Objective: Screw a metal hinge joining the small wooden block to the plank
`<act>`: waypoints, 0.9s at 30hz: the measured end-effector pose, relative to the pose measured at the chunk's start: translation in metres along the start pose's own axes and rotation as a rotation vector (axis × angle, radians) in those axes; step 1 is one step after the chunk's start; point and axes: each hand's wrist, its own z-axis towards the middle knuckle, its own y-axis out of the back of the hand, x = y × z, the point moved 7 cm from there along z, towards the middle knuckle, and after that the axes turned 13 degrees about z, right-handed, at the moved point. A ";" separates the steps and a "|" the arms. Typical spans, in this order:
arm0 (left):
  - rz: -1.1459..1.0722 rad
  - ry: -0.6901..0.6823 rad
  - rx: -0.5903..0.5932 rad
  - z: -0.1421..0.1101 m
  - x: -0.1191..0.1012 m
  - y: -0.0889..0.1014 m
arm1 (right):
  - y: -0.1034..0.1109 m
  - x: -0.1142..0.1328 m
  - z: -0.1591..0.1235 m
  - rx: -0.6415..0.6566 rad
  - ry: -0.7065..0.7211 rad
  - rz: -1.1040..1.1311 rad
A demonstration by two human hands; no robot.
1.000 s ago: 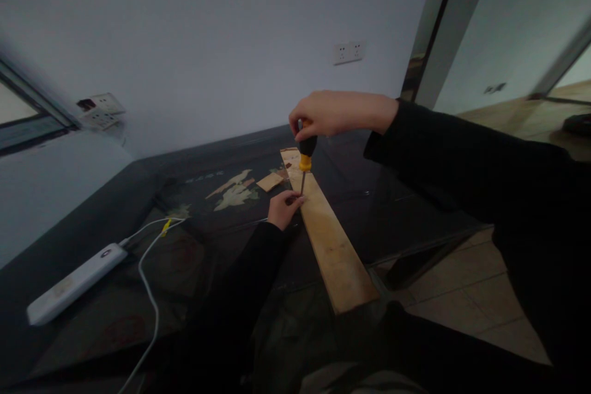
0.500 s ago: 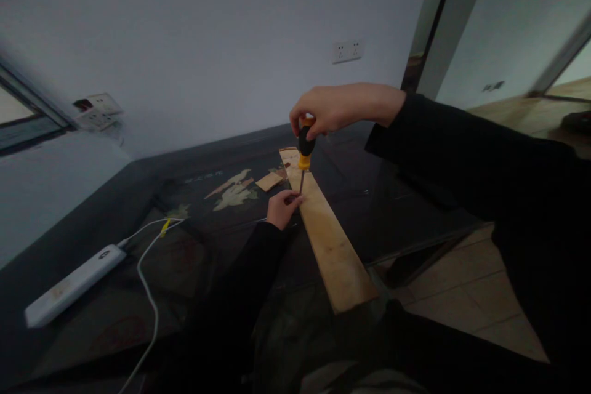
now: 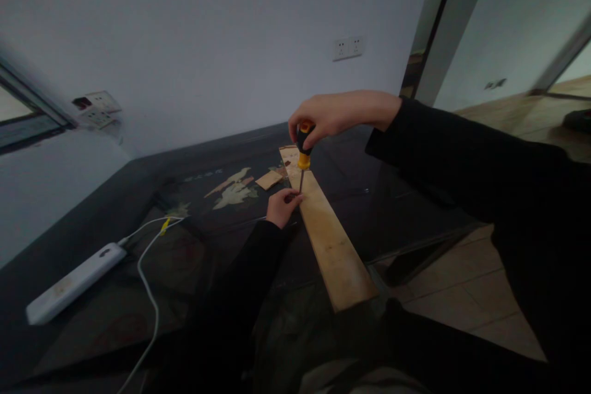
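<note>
My right hand [image 3: 318, 116] is closed round the handle of a yellow and black screwdriver [image 3: 304, 160], which stands almost upright. Its shaft points down at a long wooden board [image 3: 330, 237] lying lengthwise in front of me, one end reaching past the table edge. At the screwdriver's tip, on the board's left edge, my left hand [image 3: 282, 206] pinches with thumb and forefinger. What sits between those fingertips is too small and dark to make out. A small square piece of wood [image 3: 269, 180] lies left of the board.
The dark table [image 3: 221, 160] carries a white power strip [image 3: 76, 283] at left, its white cable [image 3: 150, 295] looping toward me. A pale leaf-shaped patch [image 3: 235, 191] marks the tabletop. A wall socket [image 3: 348, 48] is behind; tiled floor [image 3: 466, 283] shows at right.
My right hand has turned slightly on the screwdriver handle and sunk a little, showing more of the yellow cap. My left hand and the board stay in place.
</note>
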 end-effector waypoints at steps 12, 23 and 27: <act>-0.283 0.377 0.284 0.002 0.024 0.009 | -0.001 -0.013 0.001 -0.009 -0.085 -0.012; -0.578 0.616 0.375 -0.016 0.019 -0.010 | -0.003 -0.005 -0.002 -0.096 -0.150 0.152; -0.632 0.642 0.385 -0.017 0.019 -0.012 | -0.003 -0.006 -0.001 -0.121 -0.158 0.210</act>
